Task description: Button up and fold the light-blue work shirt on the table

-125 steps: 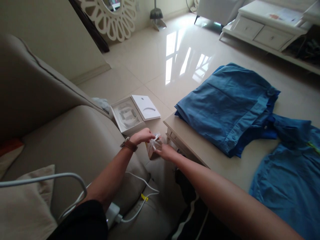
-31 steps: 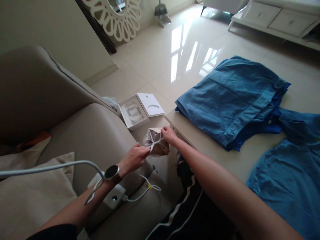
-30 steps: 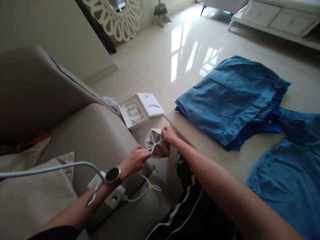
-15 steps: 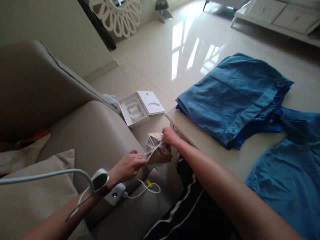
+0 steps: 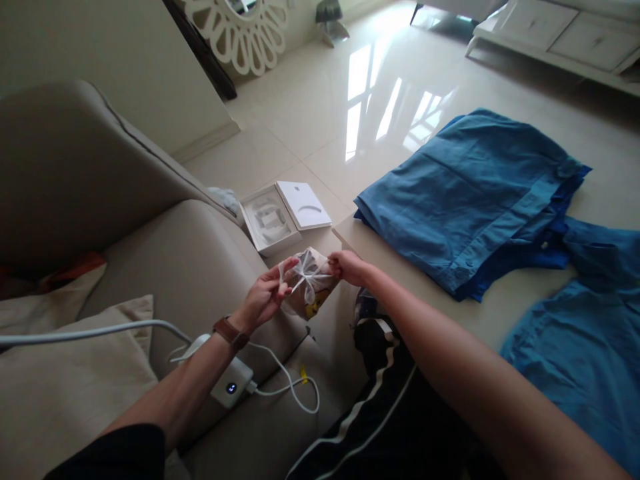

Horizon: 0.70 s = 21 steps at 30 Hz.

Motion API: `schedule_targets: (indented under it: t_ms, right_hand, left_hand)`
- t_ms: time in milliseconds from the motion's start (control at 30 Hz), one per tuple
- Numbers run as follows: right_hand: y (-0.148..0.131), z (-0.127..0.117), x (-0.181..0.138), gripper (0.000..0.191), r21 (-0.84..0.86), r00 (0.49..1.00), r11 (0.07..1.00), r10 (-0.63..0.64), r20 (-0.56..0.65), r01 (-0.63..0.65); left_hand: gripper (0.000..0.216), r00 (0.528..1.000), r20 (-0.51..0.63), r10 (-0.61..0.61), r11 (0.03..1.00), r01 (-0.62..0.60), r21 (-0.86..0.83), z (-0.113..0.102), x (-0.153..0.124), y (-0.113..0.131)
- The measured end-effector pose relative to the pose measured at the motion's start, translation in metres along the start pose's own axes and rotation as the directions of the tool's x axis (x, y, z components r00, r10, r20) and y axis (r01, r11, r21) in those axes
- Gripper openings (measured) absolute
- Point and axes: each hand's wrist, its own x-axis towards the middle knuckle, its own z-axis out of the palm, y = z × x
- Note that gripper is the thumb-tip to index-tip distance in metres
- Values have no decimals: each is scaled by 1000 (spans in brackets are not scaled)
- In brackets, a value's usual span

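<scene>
A clear plastic bag [image 5: 309, 270], gathered and knotted at its top, hangs between my hands with a brown, yellow-marked package inside. My left hand [image 5: 267, 293], palm turned up, has a loose end of the bag caught between its fingers. On the other side, my right hand [image 5: 349, 268] pinches the opposite end in closed fingers, close to the table's corner. A strapped watch [image 5: 231, 333] is on my left wrist. What exactly the package is cannot be read.
Beige sofa [image 5: 200, 247] on the left, with cushions [image 5: 100, 373]. A white power bank [image 5: 233, 383] with a cable [image 5: 295, 393] lies beside my left forearm. An opened white box [image 5: 270, 220] sits beyond the bag. Folded blue clothes [image 5: 465, 193] lie on the table [image 5: 390, 263] at right.
My left hand has moved up and right and turned palm up. The bag has risen slightly and tilted, so its yellow marking shows more. My right hand has shifted a little right.
</scene>
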Motion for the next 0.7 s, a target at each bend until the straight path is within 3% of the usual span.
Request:
schedule_targets:
  t_ms: [100,167,233,367,500,700]
  right_hand:
    - [-8,-2,-12,21,229,980,973,-20,198,-26]
    - [-12,1,-17,26,410,928,907,-68,365,-95]
    - [-12,8,-18,34,502,889,853,-113,444,-143]
    - [-6,28,-12,11,528,920,848,-180,348,-34]
    - [1,39,-6,27,463,941,886,-181,285,30]
    - [-2,34,-9,30,550,963,834,-180,201,41]
  left_hand:
    - [57,998,47,-32,994,27,102,6,10,1]
    - [69,995,92,-25,985,9,173,12,14,0]
    - [79,992,127,13,972,-43,233,19,17,-2]
    - [89,986,158,44,946,-92,311,28,20,-4]
    - [87,989,132,63,953,-99,287,31,21,-6]
    - [42,993,69,99,921,-117,371,27,23,-10]
